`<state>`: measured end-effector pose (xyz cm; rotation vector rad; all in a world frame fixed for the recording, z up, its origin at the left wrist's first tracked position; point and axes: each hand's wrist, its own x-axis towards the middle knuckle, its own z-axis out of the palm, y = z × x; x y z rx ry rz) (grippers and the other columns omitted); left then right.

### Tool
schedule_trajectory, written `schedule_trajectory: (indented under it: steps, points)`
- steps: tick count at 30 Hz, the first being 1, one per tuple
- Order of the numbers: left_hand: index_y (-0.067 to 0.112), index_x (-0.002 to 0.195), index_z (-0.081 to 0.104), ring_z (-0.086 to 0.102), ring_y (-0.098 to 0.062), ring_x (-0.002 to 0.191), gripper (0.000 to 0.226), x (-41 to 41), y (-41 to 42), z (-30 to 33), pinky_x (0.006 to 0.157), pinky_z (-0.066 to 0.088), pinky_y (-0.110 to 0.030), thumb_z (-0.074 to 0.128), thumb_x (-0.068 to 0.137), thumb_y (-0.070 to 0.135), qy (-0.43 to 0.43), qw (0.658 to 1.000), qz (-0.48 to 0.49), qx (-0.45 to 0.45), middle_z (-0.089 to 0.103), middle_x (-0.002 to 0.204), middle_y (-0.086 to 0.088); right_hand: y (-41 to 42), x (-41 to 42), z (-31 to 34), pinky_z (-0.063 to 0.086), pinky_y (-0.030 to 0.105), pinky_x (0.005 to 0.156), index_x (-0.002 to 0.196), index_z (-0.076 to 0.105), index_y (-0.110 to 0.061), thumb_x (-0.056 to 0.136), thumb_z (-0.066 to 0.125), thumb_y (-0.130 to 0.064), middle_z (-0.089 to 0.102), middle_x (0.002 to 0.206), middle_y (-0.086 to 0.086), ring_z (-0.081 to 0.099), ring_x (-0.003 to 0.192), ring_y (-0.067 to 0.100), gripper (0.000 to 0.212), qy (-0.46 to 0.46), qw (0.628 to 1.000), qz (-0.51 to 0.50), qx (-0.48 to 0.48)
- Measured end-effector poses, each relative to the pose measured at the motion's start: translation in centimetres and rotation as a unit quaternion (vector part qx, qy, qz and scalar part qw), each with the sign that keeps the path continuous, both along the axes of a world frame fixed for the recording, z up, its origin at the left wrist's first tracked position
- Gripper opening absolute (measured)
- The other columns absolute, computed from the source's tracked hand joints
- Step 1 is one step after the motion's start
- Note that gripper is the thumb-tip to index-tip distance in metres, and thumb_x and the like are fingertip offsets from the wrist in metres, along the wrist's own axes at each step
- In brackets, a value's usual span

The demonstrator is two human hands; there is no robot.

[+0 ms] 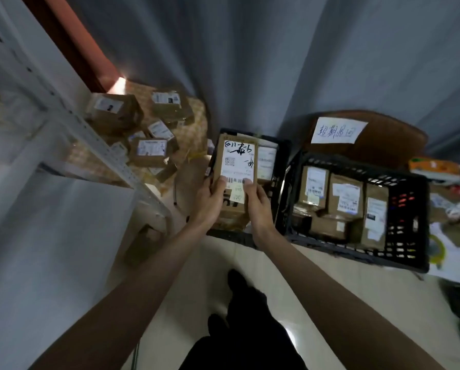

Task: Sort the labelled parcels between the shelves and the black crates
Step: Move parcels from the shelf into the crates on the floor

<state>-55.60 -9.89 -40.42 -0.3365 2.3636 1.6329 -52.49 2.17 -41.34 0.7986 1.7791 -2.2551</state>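
Head view was taken from above, and at the lower edge the dark trousers [247, 329] of the person were seen over the pale floor [317, 276]. Two bare forearms were stretched forward from there. One brown parcel [233, 182] was held upright between both hands, above the floor and in front of the nearer black crate [282, 166]. The left hand [210, 201] was curled round the left edge of the parcel, with its thumb pressed on the barcode of the white label [239, 158]. The right hand [258, 204] was curled round the right edge in the same way, its thumb laid on the lower corner of the label. Black handwriting was marked across the top of this label, and a small yellow note [236, 192] was stuck below it.

To the right, a second black crate [407, 222] was set on the floor, and several labelled boxes [343, 198] were stood inside it, close together. At the left, a white metal shelf [95, 134] was placed. Behind it a pile of labelled parcels [149, 129] was laid on a checked cloth. Further back, a handwritten paper sign [337, 130] was fixed on a brown chair [389, 145], before a grey curtain [250, 62].
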Motion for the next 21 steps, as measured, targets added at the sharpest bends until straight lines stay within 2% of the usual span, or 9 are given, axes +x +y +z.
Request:
schedule_trajectory:
  steps: [2, 5, 7, 9, 11, 12, 15, 17, 21]
  points:
    - [0.016, 0.133, 0.058, 0.064, 0.0, 0.085, 0.04, -1.5, 0.1, -2.5, 0.064, 0.048, -0.007, 0.044, 0.106, 0.041, -0.013, 1.0, -0.018, -0.021, 0.068, 0.115, 0.002, 0.2, -1.1, -2.0, 0.056, 0.047, 0.098, 0.131, 0.058, -0.028, 0.098, 0.058, -0.05, 0.074, 0.116, 0.0, 0.072, 0.105, 0.018, 0.04, -0.02, 1.0, -0.009, -0.003]
    - [0.016, 0.131, 0.06, 0.065, -0.014, 0.101, 0.042, -3.6, 0.0, -6.0, 0.084, 0.053, -0.022, 0.046, 0.104, 0.045, -0.005, 0.998, -0.039, -0.055, 0.065, 0.12, -0.002, 0.1, -3.0, -5.3, 0.059, 0.042, 0.093, 0.123, 0.06, -0.036, 0.1, 0.057, -0.049, 0.074, 0.114, -0.005, 0.072, 0.103, 0.013, 0.027, -0.04, 0.999, -0.016, 0.016]
    - [0.014, 0.124, 0.061, 0.061, -0.009, 0.094, 0.035, -5.3, -0.2, -7.8, 0.074, 0.045, -0.005, 0.046, 0.105, 0.039, -0.01, 0.995, -0.055, -0.08, 0.062, 0.11, 0.004, -0.2, -4.5, -7.7, 0.059, 0.031, 0.082, 0.127, 0.06, -0.031, 0.103, 0.054, -0.044, 0.073, 0.113, -0.006, 0.072, 0.096, 0.007, 0.028, -0.048, 0.998, -0.02, 0.027]
    - [0.017, 0.117, 0.061, 0.061, -0.003, 0.09, 0.029, -7.2, -0.6, -10.7, 0.076, 0.048, -0.006, 0.047, 0.106, 0.039, -0.012, 0.994, -0.065, -0.088, 0.062, 0.106, 0.008, -0.6, -6.4, -10.2, 0.057, 0.022, 0.076, 0.132, 0.058, -0.022, 0.105, 0.051, -0.038, 0.072, 0.116, -0.004, 0.072, 0.095, 0.005, 0.032, -0.052, 0.998, -0.016, 0.029]
    - [0.017, 0.123, 0.062, 0.066, -0.01, 0.1, 0.039, -8.7, -1.3, -14.0, 0.087, 0.058, -0.029, 0.047, 0.104, 0.047, -0.017, 0.994, -0.061, -0.086, 0.067, 0.114, 0.002, -1.2, -8.0, -13.1, 0.058, 0.025, 0.08, 0.133, 0.057, -0.018, 0.106, 0.05, -0.035, 0.071, 0.119, 0.0, 0.072, 0.101, 0.011, 0.033, -0.051, 0.998, -0.007, 0.038]
    - [0.016, 0.127, 0.061, 0.067, -0.013, 0.104, 0.041, -9.2, -1.7, -15.6, 0.088, 0.059, -0.035, 0.047, 0.104, 0.047, -0.025, 0.995, -0.054, -0.084, 0.067, 0.118, -0.001, -1.5, -8.7, -14.7, 0.059, 0.028, 0.082, 0.133, 0.056, -0.017, 0.106, 0.05, -0.034, 0.071, 0.12, 0.001, 0.071, 0.103, 0.013, 0.033, -0.05, 0.998, -0.006, 0.047]
    - [0.015, 0.132, 0.057, 0.067, -0.011, 0.107, 0.041, -10.2, -2.2, -19.6, 0.084, 0.06, -0.03, 0.046, 0.105, 0.043, -0.039, 0.996, -0.043, -0.061, 0.065, 0.124, -0.002, -2.5, -10.1, -19.4, 0.06, 0.034, 0.084, 0.131, 0.056, -0.016, 0.106, 0.05, -0.034, 0.071, 0.118, 0.0, 0.071, 0.102, 0.014, 0.032, -0.067, 0.996, 0.001, 0.063]
    - [0.019, 0.132, 0.057, 0.067, -0.014, 0.109, 0.046, -10.3, -2.7, -22.7, 0.083, 0.061, -0.035, 0.045, 0.103, 0.052, -0.04, 0.996, -0.04, -0.062, 0.065, 0.124, 0.0, -2.9, -10.5, -22.0, 0.061, 0.038, 0.086, 0.132, 0.055, -0.017, 0.106, 0.05, -0.036, 0.071, 0.119, 0.0, 0.071, 0.102, 0.014, 0.033, -0.081, 0.994, 0.006, 0.067]
    - [0.019, 0.132, 0.057, 0.067, -0.01, 0.105, 0.053, -10.4, -3.7, -28.2, 0.082, 0.061, -0.038, 0.042, 0.101, 0.059, -0.073, 0.993, -0.035, -0.082, 0.064, 0.121, -0.001, -3.6, -10.8, -26.1, 0.06, 0.034, 0.085, 0.133, 0.055, -0.017, 0.106, 0.049, -0.036, 0.07, 0.119, -0.002, 0.071, 0.101, 0.01, 0.034, -0.115, 0.991, 0.012, 0.071]
